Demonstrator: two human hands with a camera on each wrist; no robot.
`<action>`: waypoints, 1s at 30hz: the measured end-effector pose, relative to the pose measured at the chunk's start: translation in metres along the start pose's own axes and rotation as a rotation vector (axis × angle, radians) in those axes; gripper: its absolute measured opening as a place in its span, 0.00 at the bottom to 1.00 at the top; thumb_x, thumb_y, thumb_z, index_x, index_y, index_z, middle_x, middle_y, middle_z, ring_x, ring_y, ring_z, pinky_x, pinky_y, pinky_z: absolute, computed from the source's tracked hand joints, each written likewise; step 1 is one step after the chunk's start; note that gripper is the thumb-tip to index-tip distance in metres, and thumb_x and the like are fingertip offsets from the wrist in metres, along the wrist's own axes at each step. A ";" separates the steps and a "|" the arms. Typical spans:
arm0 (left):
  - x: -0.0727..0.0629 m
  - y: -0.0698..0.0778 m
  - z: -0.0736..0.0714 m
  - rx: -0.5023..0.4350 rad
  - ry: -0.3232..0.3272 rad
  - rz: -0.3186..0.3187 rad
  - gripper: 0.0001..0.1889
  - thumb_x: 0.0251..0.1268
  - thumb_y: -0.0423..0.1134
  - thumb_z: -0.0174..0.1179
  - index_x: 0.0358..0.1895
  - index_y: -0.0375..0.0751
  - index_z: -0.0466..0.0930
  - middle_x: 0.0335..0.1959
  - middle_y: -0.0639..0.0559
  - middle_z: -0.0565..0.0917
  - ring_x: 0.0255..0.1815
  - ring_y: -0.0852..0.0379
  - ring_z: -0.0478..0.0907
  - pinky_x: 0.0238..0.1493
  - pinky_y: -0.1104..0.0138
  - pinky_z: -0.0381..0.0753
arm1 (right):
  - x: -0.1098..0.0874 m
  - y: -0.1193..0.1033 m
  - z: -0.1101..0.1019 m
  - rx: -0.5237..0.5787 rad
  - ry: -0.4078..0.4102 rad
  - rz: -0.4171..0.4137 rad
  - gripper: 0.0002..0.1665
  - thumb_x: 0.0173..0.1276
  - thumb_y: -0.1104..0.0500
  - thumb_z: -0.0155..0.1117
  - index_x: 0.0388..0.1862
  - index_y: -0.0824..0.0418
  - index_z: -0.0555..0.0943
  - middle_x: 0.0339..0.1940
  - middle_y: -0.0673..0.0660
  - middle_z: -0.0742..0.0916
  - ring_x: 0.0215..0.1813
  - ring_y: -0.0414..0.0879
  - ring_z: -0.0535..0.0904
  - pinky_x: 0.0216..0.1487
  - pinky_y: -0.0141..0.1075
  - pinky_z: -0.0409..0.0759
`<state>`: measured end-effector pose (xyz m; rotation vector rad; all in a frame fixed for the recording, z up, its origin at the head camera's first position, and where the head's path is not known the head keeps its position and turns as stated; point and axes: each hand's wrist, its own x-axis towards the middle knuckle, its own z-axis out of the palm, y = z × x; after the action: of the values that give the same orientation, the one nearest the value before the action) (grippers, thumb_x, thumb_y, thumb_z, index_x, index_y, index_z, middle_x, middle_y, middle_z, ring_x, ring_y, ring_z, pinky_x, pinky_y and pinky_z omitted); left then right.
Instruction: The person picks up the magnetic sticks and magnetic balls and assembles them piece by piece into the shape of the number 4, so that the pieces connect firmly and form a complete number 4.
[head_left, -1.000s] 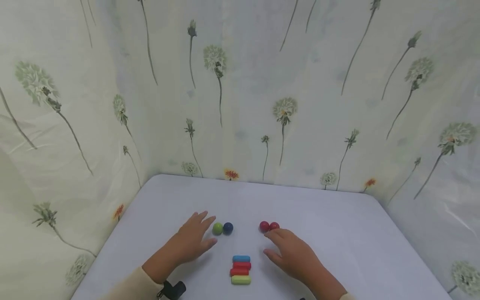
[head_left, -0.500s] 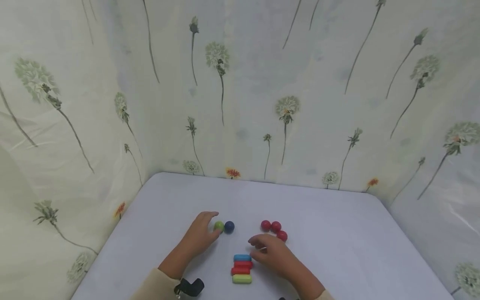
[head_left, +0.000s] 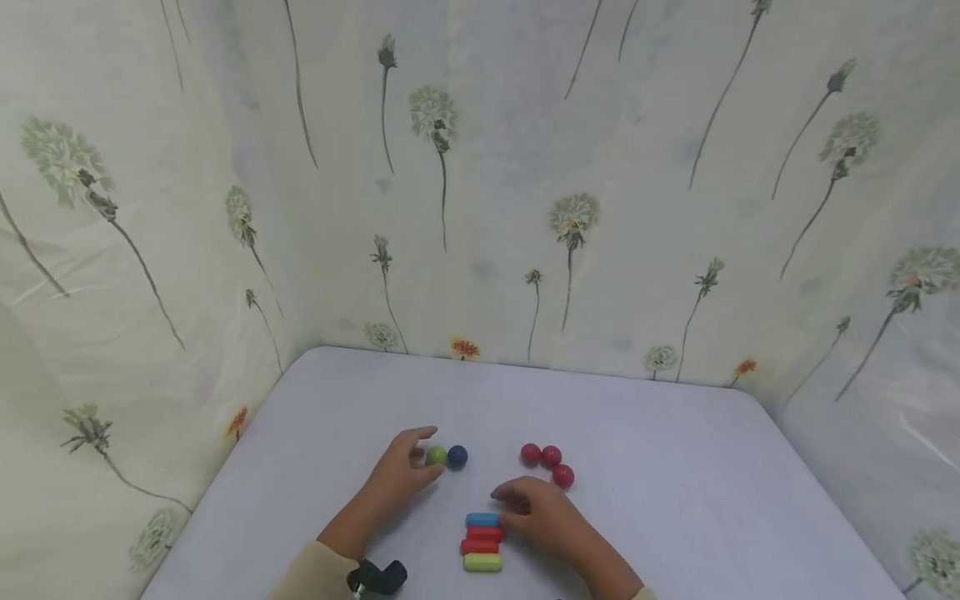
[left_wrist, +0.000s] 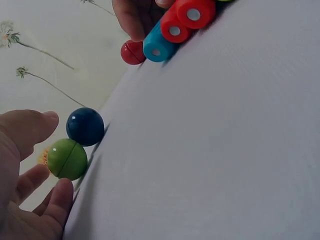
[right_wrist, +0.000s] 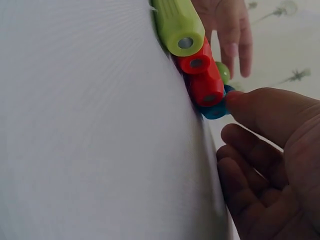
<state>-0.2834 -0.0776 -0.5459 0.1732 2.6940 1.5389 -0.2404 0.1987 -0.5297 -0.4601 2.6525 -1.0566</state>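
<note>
In the head view my left hand (head_left: pixel 397 468) is beside a green ball (head_left: pixel 437 455), which touches a dark blue ball (head_left: pixel 457 457). The left wrist view shows a fingertip right at the green ball (left_wrist: pixel 67 159) and the thumb spread apart from it. My right hand (head_left: pixel 546 517) is loosely bent at the right end of a blue rod (head_left: pixel 482 519), its thumb close against that end in the right wrist view. Below the blue rod lie two red rods (head_left: pixel 480 547) and a yellow-green rod (head_left: pixel 482 562), side by side. Their ends have grey discs (right_wrist: pixel 185 43).
Three red balls (head_left: pixel 551 456) lie together on the white table (head_left: pixel 660 483), beyond my right hand. A floral curtain (head_left: pixel 480 208) hangs behind the table and along both sides. A black device (head_left: pixel 386 577) is strapped on my left wrist.
My right hand has moved left and toward me, from the red balls to the blue rod, uncovering the third red ball. The left hand has come in closer around the green ball.
</note>
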 end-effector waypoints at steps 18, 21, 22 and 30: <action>0.000 -0.013 0.003 0.015 0.025 0.035 0.19 0.68 0.39 0.70 0.61 0.46 0.82 0.57 0.49 0.83 0.55 0.52 0.84 0.57 0.54 0.85 | -0.002 0.000 0.005 -0.076 -0.033 -0.012 0.14 0.66 0.53 0.76 0.48 0.38 0.88 0.48 0.37 0.86 0.56 0.43 0.81 0.63 0.52 0.81; 0.000 -0.011 0.004 0.031 0.028 0.026 0.17 0.68 0.40 0.70 0.58 0.48 0.83 0.55 0.50 0.83 0.55 0.52 0.84 0.57 0.54 0.85 | -0.002 0.001 0.005 -0.062 -0.020 0.000 0.13 0.66 0.52 0.76 0.48 0.39 0.88 0.48 0.38 0.87 0.57 0.44 0.82 0.63 0.53 0.82; -0.001 -0.011 0.004 0.037 0.027 0.022 0.17 0.68 0.40 0.70 0.58 0.49 0.83 0.55 0.51 0.84 0.55 0.53 0.84 0.57 0.54 0.85 | -0.002 0.002 0.006 -0.053 -0.014 0.014 0.13 0.66 0.51 0.76 0.49 0.39 0.88 0.48 0.38 0.87 0.57 0.44 0.82 0.63 0.53 0.82; -0.004 -0.008 0.005 0.055 -0.017 0.005 0.15 0.63 0.42 0.74 0.52 0.52 0.84 0.46 0.55 0.85 0.47 0.57 0.82 0.49 0.57 0.85 | 0.001 0.009 0.008 0.063 0.098 0.112 0.13 0.67 0.49 0.76 0.49 0.39 0.87 0.49 0.40 0.88 0.54 0.45 0.83 0.58 0.51 0.86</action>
<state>-0.2800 -0.0780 -0.5554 0.1939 2.7267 1.4587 -0.2398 0.1995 -0.5420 -0.2499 2.6844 -1.1525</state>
